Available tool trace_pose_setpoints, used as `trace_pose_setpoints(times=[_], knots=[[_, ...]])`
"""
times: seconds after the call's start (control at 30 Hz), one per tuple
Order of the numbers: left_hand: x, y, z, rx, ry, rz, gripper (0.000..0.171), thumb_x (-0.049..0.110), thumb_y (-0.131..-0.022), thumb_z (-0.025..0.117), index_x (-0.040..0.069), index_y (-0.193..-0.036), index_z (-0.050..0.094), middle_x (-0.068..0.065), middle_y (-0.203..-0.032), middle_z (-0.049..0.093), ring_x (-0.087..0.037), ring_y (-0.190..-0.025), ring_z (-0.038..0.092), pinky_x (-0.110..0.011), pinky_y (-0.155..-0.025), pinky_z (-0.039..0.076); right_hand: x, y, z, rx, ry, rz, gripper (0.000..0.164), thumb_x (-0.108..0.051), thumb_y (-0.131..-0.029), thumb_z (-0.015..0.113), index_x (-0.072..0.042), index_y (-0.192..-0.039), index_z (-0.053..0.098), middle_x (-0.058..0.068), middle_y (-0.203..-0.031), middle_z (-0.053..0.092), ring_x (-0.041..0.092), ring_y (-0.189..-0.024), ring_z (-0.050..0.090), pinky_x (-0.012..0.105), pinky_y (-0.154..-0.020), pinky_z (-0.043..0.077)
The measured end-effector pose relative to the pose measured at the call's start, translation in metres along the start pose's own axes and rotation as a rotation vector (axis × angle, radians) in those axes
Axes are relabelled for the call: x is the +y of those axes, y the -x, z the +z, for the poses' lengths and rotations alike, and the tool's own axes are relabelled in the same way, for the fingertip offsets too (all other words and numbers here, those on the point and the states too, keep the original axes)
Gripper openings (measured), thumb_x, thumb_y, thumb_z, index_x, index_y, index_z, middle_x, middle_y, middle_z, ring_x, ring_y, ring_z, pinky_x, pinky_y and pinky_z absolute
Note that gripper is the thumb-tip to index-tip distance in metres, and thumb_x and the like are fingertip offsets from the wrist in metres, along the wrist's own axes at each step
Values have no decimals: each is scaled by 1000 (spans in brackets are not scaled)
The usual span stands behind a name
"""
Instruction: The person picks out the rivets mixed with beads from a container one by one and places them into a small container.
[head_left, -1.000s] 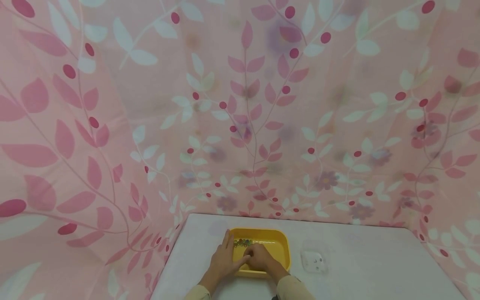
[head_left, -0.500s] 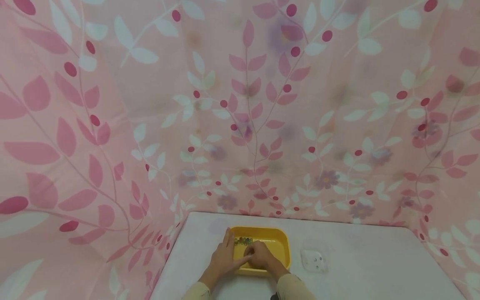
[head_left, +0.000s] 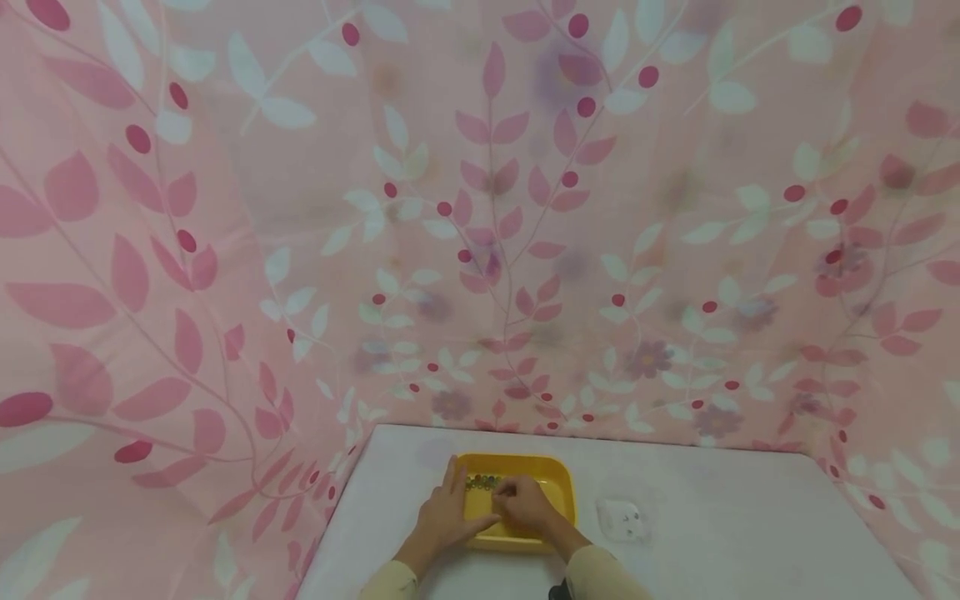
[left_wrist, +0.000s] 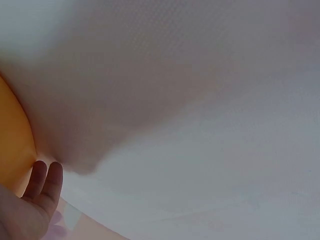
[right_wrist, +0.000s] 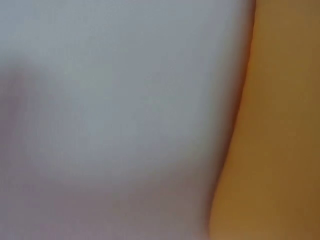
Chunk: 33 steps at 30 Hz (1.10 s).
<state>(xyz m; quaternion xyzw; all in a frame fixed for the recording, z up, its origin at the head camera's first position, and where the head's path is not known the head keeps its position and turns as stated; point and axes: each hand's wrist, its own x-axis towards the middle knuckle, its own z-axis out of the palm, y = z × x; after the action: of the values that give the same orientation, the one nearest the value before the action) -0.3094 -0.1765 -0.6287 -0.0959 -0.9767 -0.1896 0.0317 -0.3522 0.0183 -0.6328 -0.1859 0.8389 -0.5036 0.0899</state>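
A shallow yellow tray (head_left: 558, 477) stands on the table, with several small coloured balls like marbles (head_left: 482, 482) grouped at its back left. Along the tray's left side lies my left hand (head_left: 442, 512), fingers straight and thumb stretched over the front left of the tray. In the left wrist view two of its fingers (left_wrist: 52, 187) reach the tray's outer wall (left_wrist: 12, 135). My right hand (head_left: 522, 502) is over the middle of the tray, fingers bent together beside the marbles; I cannot tell whether it pinches one. The right wrist view shows the tray's outer side (right_wrist: 275, 130), with no fingers.
To the right of the tray is a small clear dish (head_left: 624, 520) with several tiny dark spots in it. The white table (head_left: 735, 517) ends at a pink leaf-patterned curtain (head_left: 495, 317) behind and at both sides.
My right hand has moved slightly back and up, closer to the marbles. My left hand stays along the tray's left side. The head view has shifted a little.
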Motion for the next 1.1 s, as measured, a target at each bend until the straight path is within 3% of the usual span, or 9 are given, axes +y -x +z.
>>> trace_pose_setpoints(times=[0.2, 0.4, 0.6, 0.77, 0.93, 1.1], knots=[[-1, -1, -1, -1, 36, 17, 112, 75, -78, 62, 0, -154, 28, -22, -164, 13, -52, -110, 58, -53, -67, 56, -17, 10, -16, 17, -69, -38, 16, -11, -92, 69, 4, -97, 72, 8, -87, 72, 10, -75, 59, 22, -67, 52], [-4, 4, 5, -26, 45, -1, 110, 75, -79, 62, 0, -154, 29, -22, -164, 12, -53, -110, 58, -53, -66, 55, -23, 22, -26, -7, -147, -50, 16, -8, -93, 67, 4, -101, 71, 15, -90, 71, 6, -63, 54, 19, -53, 48], [-3, 6, 9, -2, 40, 14, 105, 71, -81, 63, 1, -153, 32, -24, -163, 15, -52, -107, 59, -50, -61, 55, -26, 32, -46, 0, -103, -53, 11, -12, -93, 68, -4, -99, 72, 11, -92, 71, 9, -64, 56, 22, -52, 49], [-1, 4, 8, 0, 63, 14, 103, 69, -81, 65, 3, -153, 32, -23, -164, 14, -55, -109, 57, -54, -65, 55, -23, 42, -68, 27, -44, -50, 8, -14, -92, 70, -8, -96, 74, 7, -89, 71, 11, -66, 59, 22, -55, 51], [-1, 3, 5, 6, 57, 7, 102, 70, -81, 64, 4, -153, 34, -20, -165, 14, -53, -110, 57, -51, -64, 55, -12, 53, -93, 55, -38, 6, 12, -15, -91, 71, -6, -98, 74, 6, -90, 71, 13, -68, 61, 22, -58, 53], [-4, 2, 3, 36, 63, 24, 100, 70, -81, 63, 3, -150, 37, -20, -164, 16, -49, -105, 59, -48, -60, 55, -1, 65, -122, 103, -15, 79, 21, -21, -93, 69, -4, -106, 74, 12, -93, 71, 21, -70, 61, 21, -54, 50]])
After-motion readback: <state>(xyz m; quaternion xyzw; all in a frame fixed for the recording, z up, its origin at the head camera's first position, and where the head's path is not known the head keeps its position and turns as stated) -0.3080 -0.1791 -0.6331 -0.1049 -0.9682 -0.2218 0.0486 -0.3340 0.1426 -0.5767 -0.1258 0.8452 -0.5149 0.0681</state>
